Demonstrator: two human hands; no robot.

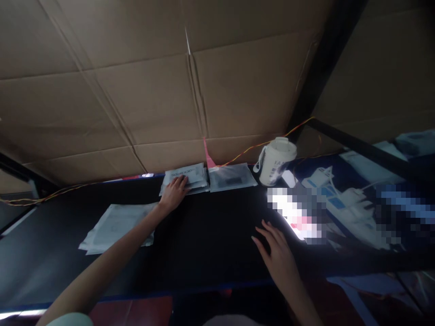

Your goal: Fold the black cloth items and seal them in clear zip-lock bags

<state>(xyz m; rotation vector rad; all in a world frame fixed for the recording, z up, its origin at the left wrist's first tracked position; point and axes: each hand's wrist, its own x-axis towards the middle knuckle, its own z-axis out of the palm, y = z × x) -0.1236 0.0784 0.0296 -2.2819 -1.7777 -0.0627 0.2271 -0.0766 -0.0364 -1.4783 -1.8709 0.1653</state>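
Note:
My left hand [174,194] rests on a small stack of frosted plastic packets [185,175] with dark print, near the back edge of the black table. Its fingers lie spread on the top packet. To the right of the stack, nearly against it, lies another frosted packet [233,176] with something dark inside. A larger pile of frosted bags [118,225] sits at the left, partly behind my left forearm. Over the table's right part, my right hand [276,249] has its fingers apart and holds nothing.
A white lidded cup [277,160] stands at the back right, beside a bright blurred-out object [297,215]. White packets [331,190] lie farther right, past the table. Cardboard [152,99] rises behind, a dark metal post [322,63] leans there, and a yellow-red wire [251,148] runs along the back.

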